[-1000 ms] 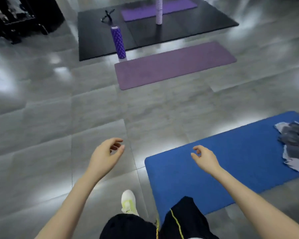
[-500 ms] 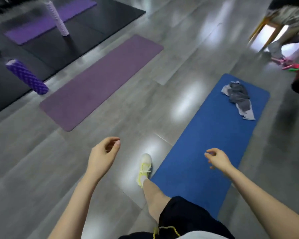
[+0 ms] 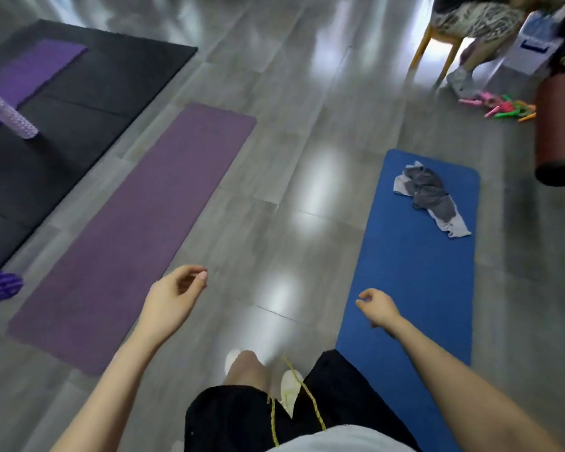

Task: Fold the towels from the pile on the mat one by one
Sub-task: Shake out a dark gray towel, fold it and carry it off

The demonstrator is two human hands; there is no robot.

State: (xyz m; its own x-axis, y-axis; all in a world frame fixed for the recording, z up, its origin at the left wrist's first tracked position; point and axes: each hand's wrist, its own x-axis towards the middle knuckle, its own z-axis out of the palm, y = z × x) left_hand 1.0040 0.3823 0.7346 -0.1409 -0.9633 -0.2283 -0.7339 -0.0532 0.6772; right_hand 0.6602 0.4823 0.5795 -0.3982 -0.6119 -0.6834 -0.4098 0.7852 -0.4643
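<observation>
A crumpled pile of grey towels (image 3: 429,197) lies near the far end of a blue mat (image 3: 415,282) on the floor at the right. My left hand (image 3: 173,298) hangs over the bare floor between the mats, fingers loosely curled, holding nothing. Over the near left edge of the blue mat, my right hand (image 3: 377,306) is also loosely curled and empty. Both hands are far short of the towels.
A purple mat (image 3: 137,230) lies to the left, with black floor mats (image 3: 66,125) and foam rollers (image 3: 10,115) beyond it. At the far right a person sits on a chair (image 3: 437,44), coloured items (image 3: 506,107) on the floor, and a dark red cylinder (image 3: 558,125).
The view has swung right and forward along the floor, so the blue mat now runs lengthwise ahead. My legs have stepped forward. Both hands stay empty.
</observation>
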